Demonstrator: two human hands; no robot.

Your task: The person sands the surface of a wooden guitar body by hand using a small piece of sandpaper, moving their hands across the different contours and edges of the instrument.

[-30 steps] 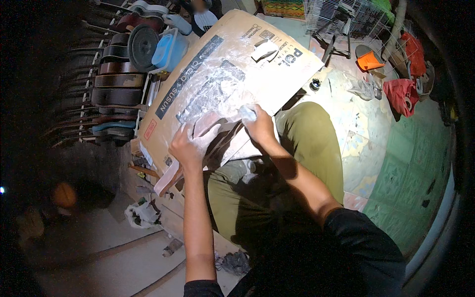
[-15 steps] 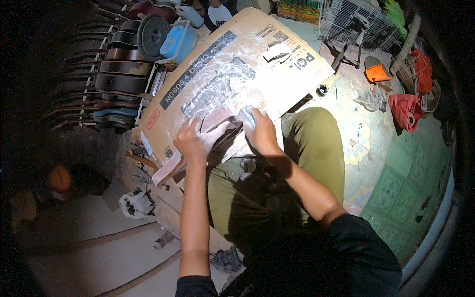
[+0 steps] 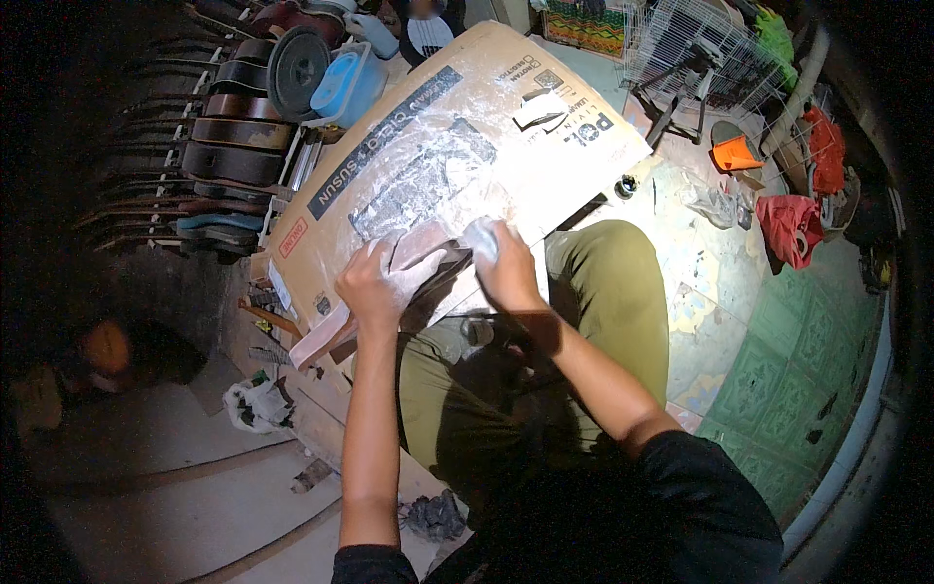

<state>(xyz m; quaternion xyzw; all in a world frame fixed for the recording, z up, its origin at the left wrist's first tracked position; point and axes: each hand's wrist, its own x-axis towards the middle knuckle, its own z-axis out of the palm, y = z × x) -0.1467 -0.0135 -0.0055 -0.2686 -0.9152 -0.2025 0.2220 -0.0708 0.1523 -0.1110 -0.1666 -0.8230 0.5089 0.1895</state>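
In my lap, over the near edge of a dusty cardboard sheet (image 3: 564, 161), lies a long pinkish-brown piece (image 3: 323, 337) coated in pale dust. It looks like a wooden guitar neck, though its kind is not certain. My left hand (image 3: 375, 287) is closed around its middle, fingers whitened by powder. One end sticks out below that hand to the lower left. My right hand (image 3: 504, 261) is closed at the piece's other end, its fingertips pale with dust. Whatever sits under those fingers is hidden. White powder covers the middle of the cardboard.
Several guitars (image 3: 233, 151) hang in a row at the left, beside a blue tub (image 3: 339, 83). A wire cage (image 3: 720, 49) stands far right, near an orange object (image 3: 736, 154) and red cloth (image 3: 790, 229). A crumpled plastic bag (image 3: 258, 404) lies at left.
Both hands keep their hold on the piece, with only a slight shift of the right hand. The whole view has moved a little.
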